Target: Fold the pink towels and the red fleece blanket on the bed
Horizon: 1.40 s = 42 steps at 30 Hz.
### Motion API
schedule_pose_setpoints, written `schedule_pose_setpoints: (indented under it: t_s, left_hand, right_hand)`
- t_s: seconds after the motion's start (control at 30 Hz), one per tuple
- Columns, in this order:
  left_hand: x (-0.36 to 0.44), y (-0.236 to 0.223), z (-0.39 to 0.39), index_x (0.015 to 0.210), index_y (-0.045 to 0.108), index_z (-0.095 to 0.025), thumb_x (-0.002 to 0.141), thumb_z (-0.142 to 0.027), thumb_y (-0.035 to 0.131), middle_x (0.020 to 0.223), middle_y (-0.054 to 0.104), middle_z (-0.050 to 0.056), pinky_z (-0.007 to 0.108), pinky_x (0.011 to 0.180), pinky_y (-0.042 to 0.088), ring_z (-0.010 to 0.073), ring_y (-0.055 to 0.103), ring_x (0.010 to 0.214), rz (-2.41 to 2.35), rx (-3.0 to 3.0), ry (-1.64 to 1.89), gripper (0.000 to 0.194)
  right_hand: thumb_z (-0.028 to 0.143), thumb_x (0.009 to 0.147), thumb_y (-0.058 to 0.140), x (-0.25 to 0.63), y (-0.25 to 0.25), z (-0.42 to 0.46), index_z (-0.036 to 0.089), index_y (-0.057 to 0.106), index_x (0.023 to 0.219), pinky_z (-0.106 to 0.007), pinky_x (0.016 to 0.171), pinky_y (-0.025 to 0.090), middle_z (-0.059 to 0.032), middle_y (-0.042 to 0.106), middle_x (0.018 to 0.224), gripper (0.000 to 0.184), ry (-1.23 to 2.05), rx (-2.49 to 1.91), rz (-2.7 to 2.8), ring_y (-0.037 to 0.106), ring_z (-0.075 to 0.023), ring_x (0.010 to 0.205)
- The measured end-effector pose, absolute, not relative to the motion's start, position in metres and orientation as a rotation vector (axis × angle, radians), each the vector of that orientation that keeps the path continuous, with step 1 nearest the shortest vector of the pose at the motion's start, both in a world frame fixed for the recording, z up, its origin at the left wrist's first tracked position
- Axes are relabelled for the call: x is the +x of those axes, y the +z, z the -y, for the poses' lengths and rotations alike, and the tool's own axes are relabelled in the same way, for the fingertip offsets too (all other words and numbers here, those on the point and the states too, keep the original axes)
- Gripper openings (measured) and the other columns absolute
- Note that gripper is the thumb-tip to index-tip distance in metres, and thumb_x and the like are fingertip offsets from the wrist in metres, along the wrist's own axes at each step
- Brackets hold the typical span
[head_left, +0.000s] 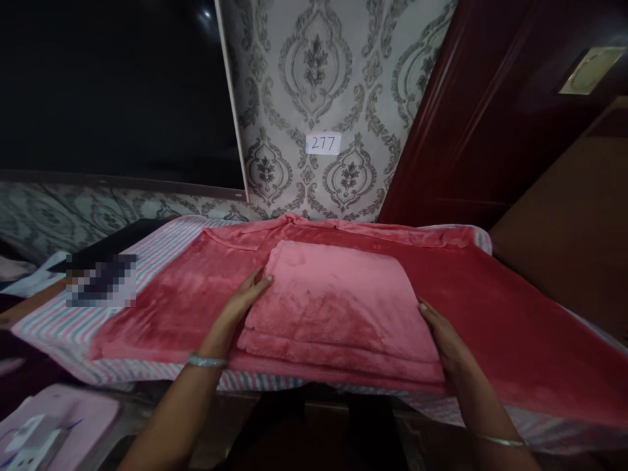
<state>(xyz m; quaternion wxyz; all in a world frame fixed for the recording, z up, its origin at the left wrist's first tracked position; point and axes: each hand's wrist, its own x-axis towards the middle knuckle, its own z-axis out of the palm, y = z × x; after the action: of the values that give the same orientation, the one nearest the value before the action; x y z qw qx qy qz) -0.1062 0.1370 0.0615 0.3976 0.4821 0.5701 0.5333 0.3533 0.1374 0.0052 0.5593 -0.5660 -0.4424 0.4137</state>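
Observation:
A folded pink fleece cloth (338, 304) lies in a neat rectangle on top of a spread red fleece blanket (515, 320). My left hand (243, 301) rests flat against the left edge of the folded cloth, fingers stretched out along it. My right hand (444, 340) lies against the right edge, fingers extended and pressed to the cloth's side. Neither hand is wrapped round anything. A bangle shows on each wrist.
The blanket covers a table with a pink-and-white striped cover (161, 245). Behind stands a patterned wall with a paper label "277" (322, 143), a dark screen (112, 91) at left and a dark red door (495, 111) at right. A pink item (59, 422) lies at lower left.

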Motion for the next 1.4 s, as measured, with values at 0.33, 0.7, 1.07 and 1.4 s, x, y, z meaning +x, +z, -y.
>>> schedule_pose_setpoints:
  t_s: [0.33,0.7,1.07,1.4]
  left_hand:
    - [-0.102,0.059,-0.184,0.157,0.042,-0.029,0.063,-0.049,0.088,0.155,0.053,0.013,0.050,0.107,0.053,0.0343,0.062,0.130,-1.231,1.017,1.231,0.107]
    - [-0.099,0.105,-0.188,0.159,0.038,-0.025,0.066,-0.038,0.085,0.169,0.032,0.010,0.045,0.118,0.042,0.0343,0.041,0.149,-1.080,1.350,1.413,0.106]
    - [-0.104,0.053,-0.193,0.148,0.053,-0.021,0.059,-0.040,0.090,0.153,0.055,0.014,0.042,0.114,0.047,0.0340,0.053,0.140,-1.225,1.141,1.216,0.098]
    - [-0.105,0.045,-0.193,0.151,0.049,-0.017,0.057,-0.045,0.091,0.154,0.054,0.016,0.044,0.110,0.051,0.0366,0.057,0.135,-1.180,1.094,1.264,0.106]
  right_hand:
    - [0.062,0.073,0.078,0.349,0.016,-0.170,0.031,0.061,0.142,-0.052,0.106,0.054,-0.0100,0.063,0.145,0.078,1.036,-1.329,1.125,0.064,-0.0337,0.126]
    - [0.053,0.062,0.086,0.343,0.075,-0.170,0.025,0.053,0.151,-0.053,0.095,0.058,-0.0097,0.074,0.121,0.099,0.883,-1.260,1.116,0.071,-0.0343,0.106]
    - [0.061,0.055,0.089,0.356,0.007,-0.172,0.024,0.075,0.110,-0.051,0.098,0.057,-0.0083,0.078,0.116,0.068,1.066,-1.252,0.993,0.071,-0.0331,0.110]
    - [0.072,0.057,0.085,0.356,-0.001,-0.168,0.023,0.076,0.113,-0.052,0.107,0.051,-0.0099,0.075,0.123,0.075,0.930,-1.259,0.969,0.065,-0.0345,0.122]
